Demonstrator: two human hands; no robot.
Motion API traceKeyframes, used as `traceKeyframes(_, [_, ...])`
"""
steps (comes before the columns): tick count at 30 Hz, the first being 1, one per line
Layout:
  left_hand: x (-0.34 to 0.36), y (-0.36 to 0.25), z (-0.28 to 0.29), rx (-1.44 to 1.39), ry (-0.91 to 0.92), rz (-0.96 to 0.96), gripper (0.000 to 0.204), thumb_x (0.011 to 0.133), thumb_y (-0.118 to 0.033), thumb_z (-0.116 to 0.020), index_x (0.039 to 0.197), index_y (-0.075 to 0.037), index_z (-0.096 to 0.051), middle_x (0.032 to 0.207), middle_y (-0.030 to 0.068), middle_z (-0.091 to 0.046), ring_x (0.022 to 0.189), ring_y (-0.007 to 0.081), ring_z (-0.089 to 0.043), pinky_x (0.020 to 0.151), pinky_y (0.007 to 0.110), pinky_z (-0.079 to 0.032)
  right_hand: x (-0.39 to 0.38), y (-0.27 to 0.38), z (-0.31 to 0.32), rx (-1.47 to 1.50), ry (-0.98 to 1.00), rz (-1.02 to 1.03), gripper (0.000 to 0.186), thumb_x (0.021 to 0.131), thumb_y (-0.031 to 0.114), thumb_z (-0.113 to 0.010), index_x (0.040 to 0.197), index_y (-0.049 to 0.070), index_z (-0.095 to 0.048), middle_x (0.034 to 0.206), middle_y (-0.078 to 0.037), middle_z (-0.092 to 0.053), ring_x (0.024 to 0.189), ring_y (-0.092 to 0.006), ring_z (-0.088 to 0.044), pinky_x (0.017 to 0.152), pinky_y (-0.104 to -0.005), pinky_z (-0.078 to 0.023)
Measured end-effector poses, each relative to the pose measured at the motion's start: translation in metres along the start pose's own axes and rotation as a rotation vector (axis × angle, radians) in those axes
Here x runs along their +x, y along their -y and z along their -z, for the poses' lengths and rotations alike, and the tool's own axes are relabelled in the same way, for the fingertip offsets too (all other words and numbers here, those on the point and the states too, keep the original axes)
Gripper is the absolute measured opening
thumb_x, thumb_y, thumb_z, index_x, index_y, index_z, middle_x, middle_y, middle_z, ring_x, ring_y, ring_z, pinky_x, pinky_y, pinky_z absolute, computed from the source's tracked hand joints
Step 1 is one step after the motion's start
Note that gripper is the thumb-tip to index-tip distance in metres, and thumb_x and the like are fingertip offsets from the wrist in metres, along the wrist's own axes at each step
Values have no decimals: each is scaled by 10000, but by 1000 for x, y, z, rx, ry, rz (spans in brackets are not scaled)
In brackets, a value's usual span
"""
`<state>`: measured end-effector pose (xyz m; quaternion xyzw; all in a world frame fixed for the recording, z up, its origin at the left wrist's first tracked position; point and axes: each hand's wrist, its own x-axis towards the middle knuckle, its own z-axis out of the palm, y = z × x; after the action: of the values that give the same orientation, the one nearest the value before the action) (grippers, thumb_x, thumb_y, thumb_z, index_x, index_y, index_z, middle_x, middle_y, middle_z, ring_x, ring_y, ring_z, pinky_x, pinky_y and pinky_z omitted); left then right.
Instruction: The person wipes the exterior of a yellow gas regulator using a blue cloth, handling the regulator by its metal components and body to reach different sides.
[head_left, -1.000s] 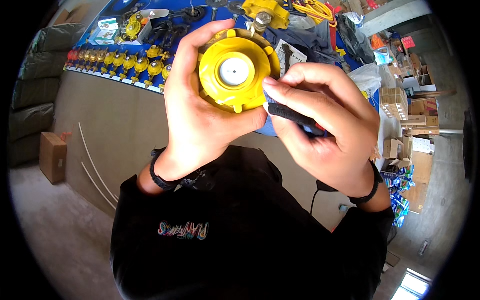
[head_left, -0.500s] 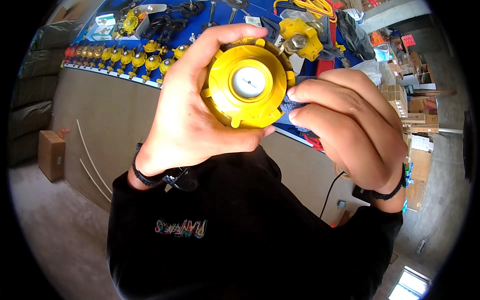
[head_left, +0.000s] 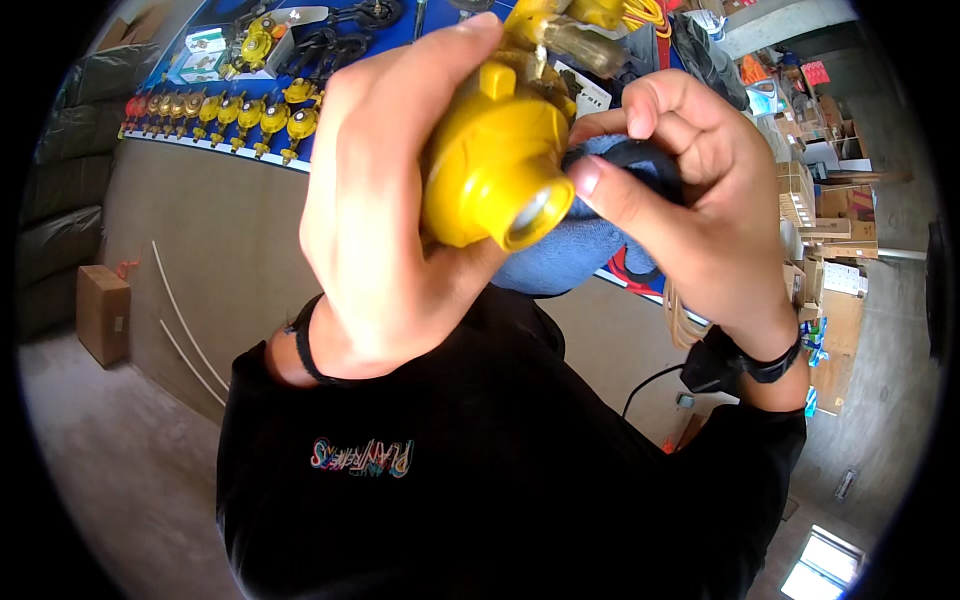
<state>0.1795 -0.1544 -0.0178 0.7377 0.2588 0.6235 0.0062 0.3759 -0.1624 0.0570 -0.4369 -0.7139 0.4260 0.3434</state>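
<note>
Yellow regulator (head_left: pixel 495 170) sits in the left hand's (head_left: pixel 370 190) grip, the right hand (head_left: pixel 722 215) clutching a blue cloth (head_left: pixel 560 258) beside it; yellow fittings (head_left: pixel 237 122) line the desk's (head_left: pixel 225 14) near edge.

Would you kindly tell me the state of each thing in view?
Left hand: wrapped around a regulator
Right hand: gripping a cloth
Regulator: held, tilted
Cloth: bunched at the right hand, partly hanging
Other regulators: lined up in a row
Small box: open
Brown carton: appears closed
Yellow cord: looped
</note>
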Motion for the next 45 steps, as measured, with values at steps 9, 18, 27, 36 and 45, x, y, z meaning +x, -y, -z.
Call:
traceKeyframes(9, [0, 7, 12, -443, 333, 607, 837, 571, 32, -834, 1340, -10, -504, 1267, 89, -580, 1125, 160, -591, 986, 308, -472, -9, -2, -1, -882, 142, 808, 303, 702, -97, -704, 961, -7, -575, 1006, -189, -670, 814, -308, -646, 686, -357, -551])
traceKeyframes(18, [1, 24, 8, -1041, 566, 914, 854, 572, 93, -833, 1351, -18, -499, 1176, 45, -621, 1091, 120, -580, 972, 281, -465, -19, 3, 5, -1019, 199, 916, 253, 775, 7, -744, 1018, -28, -684, 1057, -160, -681, 841, -286, -663, 695, -349, -577])
traceKeyframes(27, [-6, 20, -2, -1172, 437, 984, 882, 574, 98, -836, 1374, -21, -486, 1298, 73, -579, 1173, 154, -574, 997, 307, -472, -19, 1, 8, -655, 126, 513, 408, 670, -35, -853, 1037, 36, -689, 1094, -133, -656, 927, -241, -687, 785, -315, -565])
traceKeyframes(36, [-2, 18, -1, -904, 393, 795, 853, 576, 45, -839, 1355, -6, -496, 1288, 75, -573, 1188, 156, -558, 1044, 304, -431, -26, -4, 11, -375, 31, 243, 331, 794, -157, -696, 1100, -50, -633, 1157, -187, -643, 1081, -242, -666, 936, -325, -537])
traceKeyframes(45, [-1, 11, 0, -925, 363, 787, 841, 577, 38, -836, 1348, -2, -504, 1282, 72, -572, 1176, 146, -557, 1032, 290, -428, -27, 4, 8, -745, 20, 492, 254, 724, -133, -747, 939, 2, -728, 1026, -151, -680, 933, -291, -695, 789, -342, -574])
